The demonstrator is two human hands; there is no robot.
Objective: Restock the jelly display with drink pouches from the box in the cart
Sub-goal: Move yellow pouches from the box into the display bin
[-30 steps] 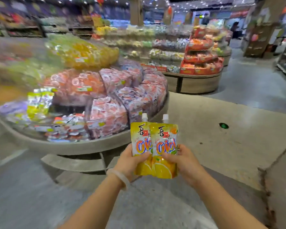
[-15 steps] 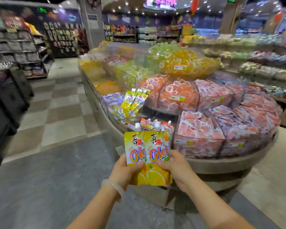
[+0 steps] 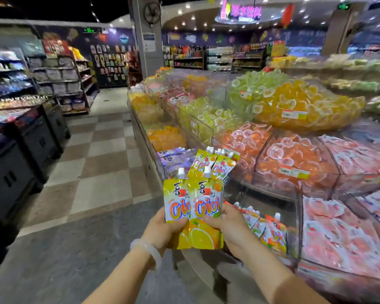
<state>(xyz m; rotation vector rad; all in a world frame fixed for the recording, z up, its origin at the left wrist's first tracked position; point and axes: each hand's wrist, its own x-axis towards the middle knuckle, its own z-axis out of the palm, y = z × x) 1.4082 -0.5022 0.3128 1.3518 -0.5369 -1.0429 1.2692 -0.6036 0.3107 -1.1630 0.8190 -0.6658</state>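
step in hand: carrying stock to the display. two orange drink pouches (image 3: 193, 212), side by side with white caps up, are held out in front of the chest, just short of the jelly display (image 3: 272, 163). the left hand (image 3: 162, 229) pinches the lower edge of the left pouch, thumb on the printed face, fingers behind. the right hand (image 3: 225, 224) does the same on the right pouch, thumb pressed over the front, the rest curled behind. neither hand is spread. a pale bracelet (image 3: 146, 249) sits on the left wrist.

target, as i judge it: the clear bin just beyond the held pair, where matching orange pouches (image 3: 213, 163) lean upright, next to a bin of purple pouches (image 3: 173, 153). more orange pouches (image 3: 270, 231) stand in a lower bin to the right of the right hand. which of the two bins is meant i cannot tell; the near edge of the upper one is hidden behind the held pouches.

next move calls for: a reach forward and slightly up, caps kept upright, the pair slotted in beside the leaning ones without knocking them flat. one hand may need to let go to steady the row.

change from the earlier frames: a second ago the view faced the rounded end of the display with pink jelly bags, open floor to the right. half a second ago it had swung left along the display. now the long side runs away up the aisle, the checkered floor (image 3: 101, 154) on the left, and the orange pouch bin sits directly behind the held pair. the grip looks unchanged throughout.
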